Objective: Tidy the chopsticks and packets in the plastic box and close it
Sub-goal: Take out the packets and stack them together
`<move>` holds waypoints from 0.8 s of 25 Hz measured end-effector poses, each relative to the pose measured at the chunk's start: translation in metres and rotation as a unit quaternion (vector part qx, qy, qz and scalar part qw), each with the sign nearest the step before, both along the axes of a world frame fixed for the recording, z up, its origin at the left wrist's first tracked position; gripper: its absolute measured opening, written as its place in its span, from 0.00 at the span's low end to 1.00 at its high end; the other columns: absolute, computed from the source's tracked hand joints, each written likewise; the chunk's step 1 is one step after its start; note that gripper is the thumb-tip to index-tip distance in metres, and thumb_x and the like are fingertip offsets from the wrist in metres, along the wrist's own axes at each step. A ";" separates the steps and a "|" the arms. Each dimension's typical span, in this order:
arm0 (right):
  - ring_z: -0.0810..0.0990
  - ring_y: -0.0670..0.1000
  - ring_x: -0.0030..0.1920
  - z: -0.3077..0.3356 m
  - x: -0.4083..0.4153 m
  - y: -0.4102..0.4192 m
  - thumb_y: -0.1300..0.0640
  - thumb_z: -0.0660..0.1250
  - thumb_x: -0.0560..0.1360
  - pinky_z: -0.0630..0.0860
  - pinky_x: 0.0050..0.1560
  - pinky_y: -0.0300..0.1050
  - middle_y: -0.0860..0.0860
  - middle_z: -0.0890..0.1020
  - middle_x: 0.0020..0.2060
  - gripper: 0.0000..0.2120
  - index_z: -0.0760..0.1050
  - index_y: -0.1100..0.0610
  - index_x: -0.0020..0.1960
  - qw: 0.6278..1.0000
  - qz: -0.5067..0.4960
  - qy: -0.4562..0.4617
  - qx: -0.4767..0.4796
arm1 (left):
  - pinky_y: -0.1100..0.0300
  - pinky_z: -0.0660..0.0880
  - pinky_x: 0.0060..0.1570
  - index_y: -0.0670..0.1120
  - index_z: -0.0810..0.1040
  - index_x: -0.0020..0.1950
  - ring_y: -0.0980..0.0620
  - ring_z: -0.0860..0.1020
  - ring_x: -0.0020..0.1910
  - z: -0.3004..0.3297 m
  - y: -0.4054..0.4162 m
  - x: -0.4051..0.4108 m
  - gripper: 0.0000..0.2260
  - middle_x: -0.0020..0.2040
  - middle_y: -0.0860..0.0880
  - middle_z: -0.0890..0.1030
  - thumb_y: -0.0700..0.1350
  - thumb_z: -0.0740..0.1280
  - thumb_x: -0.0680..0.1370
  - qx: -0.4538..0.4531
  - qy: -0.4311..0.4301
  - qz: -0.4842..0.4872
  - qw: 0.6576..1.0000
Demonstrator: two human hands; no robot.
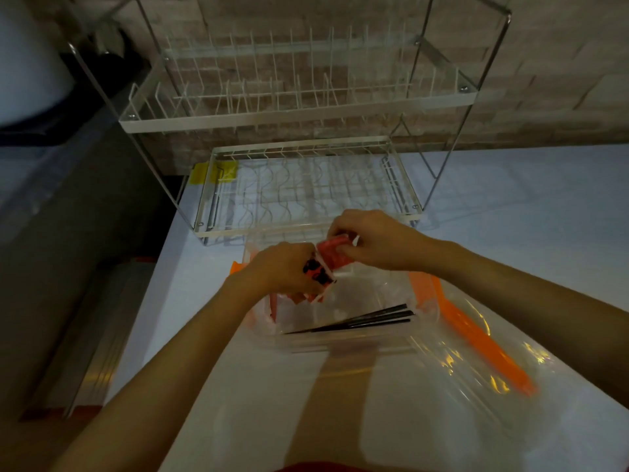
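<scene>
A clear plastic box stands open on the white table, with orange clips at its sides. Black chopsticks lie along its near wall. Above the box's far left part, my left hand grips a bunch of red packets with black print. My right hand holds a red packet right beside them, the two hands almost touching. More red packets stand in the box under my left hand. The clear lid with an orange clip lies to the right.
A two-tier white wire dish rack stands just behind the box, against a brick wall. The table's left edge drops to a dark floor with a metal strip. Yellow tape marks the table's far left.
</scene>
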State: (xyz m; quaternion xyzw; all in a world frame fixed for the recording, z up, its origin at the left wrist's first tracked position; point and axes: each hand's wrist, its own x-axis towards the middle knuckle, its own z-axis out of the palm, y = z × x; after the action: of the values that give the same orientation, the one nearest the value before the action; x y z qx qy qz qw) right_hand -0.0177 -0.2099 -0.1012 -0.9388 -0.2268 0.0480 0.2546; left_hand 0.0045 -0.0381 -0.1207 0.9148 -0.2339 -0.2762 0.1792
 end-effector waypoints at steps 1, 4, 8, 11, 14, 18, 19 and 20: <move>0.75 0.47 0.42 0.006 -0.002 -0.003 0.60 0.64 0.74 0.70 0.42 0.31 0.52 0.78 0.45 0.08 0.76 0.59 0.52 0.999 -0.020 -0.008 0.033 | 0.64 0.79 0.35 0.46 0.73 0.55 0.57 0.82 0.32 0.004 0.003 -0.002 0.17 0.41 0.50 0.82 0.47 0.72 0.69 -0.083 0.045 0.042 0.995; 0.74 0.40 0.39 0.021 -0.007 -0.009 0.58 0.63 0.75 0.72 0.41 0.30 0.44 0.76 0.40 0.08 0.75 0.58 0.53 0.986 -0.094 -0.006 0.139 | 0.67 0.77 0.27 0.48 0.73 0.44 0.57 0.82 0.28 0.016 0.012 -0.011 0.10 0.30 0.51 0.84 0.44 0.73 0.68 -0.275 0.134 0.135 0.942; 0.76 0.37 0.31 0.031 -0.012 -0.010 0.59 0.64 0.75 0.73 0.33 0.28 0.47 0.77 0.36 0.07 0.73 0.58 0.52 0.929 -0.173 0.044 0.324 | 0.62 0.79 0.32 0.54 0.81 0.40 0.52 0.83 0.36 0.024 0.016 -0.027 0.03 0.36 0.50 0.86 0.46 0.70 0.70 -0.417 0.173 0.141 0.881; 0.78 0.43 0.36 0.032 -0.017 -0.007 0.58 0.62 0.76 0.75 0.40 0.35 0.49 0.79 0.38 0.04 0.75 0.52 0.46 0.905 -0.204 0.067 0.367 | 0.62 0.78 0.32 0.52 0.80 0.44 0.52 0.84 0.40 0.022 0.015 -0.034 0.05 0.37 0.51 0.86 0.48 0.68 0.70 -0.457 0.189 0.168 0.853; 0.79 0.37 0.36 0.036 -0.020 -0.005 0.56 0.59 0.77 0.75 0.40 0.29 0.45 0.79 0.38 0.07 0.75 0.48 0.45 0.920 -0.171 0.074 0.345 | 0.65 0.77 0.30 0.51 0.77 0.47 0.55 0.84 0.36 0.016 0.015 -0.035 0.05 0.33 0.53 0.85 0.48 0.67 0.72 -0.445 0.155 0.200 0.859; 0.76 0.49 0.42 0.026 -0.017 0.007 0.56 0.59 0.78 0.72 0.42 0.37 0.49 0.77 0.41 0.09 0.74 0.58 0.52 0.985 -0.095 0.033 0.137 | 0.66 0.76 0.27 0.47 0.74 0.49 0.56 0.83 0.32 0.015 0.010 -0.040 0.11 0.32 0.53 0.84 0.51 0.67 0.72 -0.424 0.128 0.215 0.870; 0.75 0.48 0.41 0.024 -0.016 0.011 0.56 0.60 0.77 0.71 0.42 0.35 0.48 0.76 0.41 0.08 0.74 0.58 0.53 0.986 -0.083 0.043 0.136 | 0.66 0.76 0.26 0.46 0.73 0.50 0.56 0.83 0.31 0.014 0.010 -0.041 0.12 0.33 0.51 0.84 0.52 0.67 0.72 -0.421 0.128 0.226 0.869; 0.75 0.46 0.40 0.022 -0.015 0.013 0.56 0.61 0.76 0.71 0.41 0.31 0.46 0.76 0.40 0.07 0.73 0.57 0.52 0.986 -0.071 0.055 0.141 | 0.65 0.77 0.26 0.45 0.72 0.51 0.55 0.83 0.31 0.013 0.010 -0.042 0.14 0.35 0.51 0.83 0.52 0.66 0.72 -0.421 0.125 0.232 0.868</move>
State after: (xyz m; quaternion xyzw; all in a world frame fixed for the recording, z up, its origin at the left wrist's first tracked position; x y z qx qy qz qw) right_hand -0.0329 -0.1965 -0.0795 -0.9032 -0.1494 0.0487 0.3995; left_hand -0.0375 -0.0281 -0.1074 0.7381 -0.0844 -0.2136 0.6344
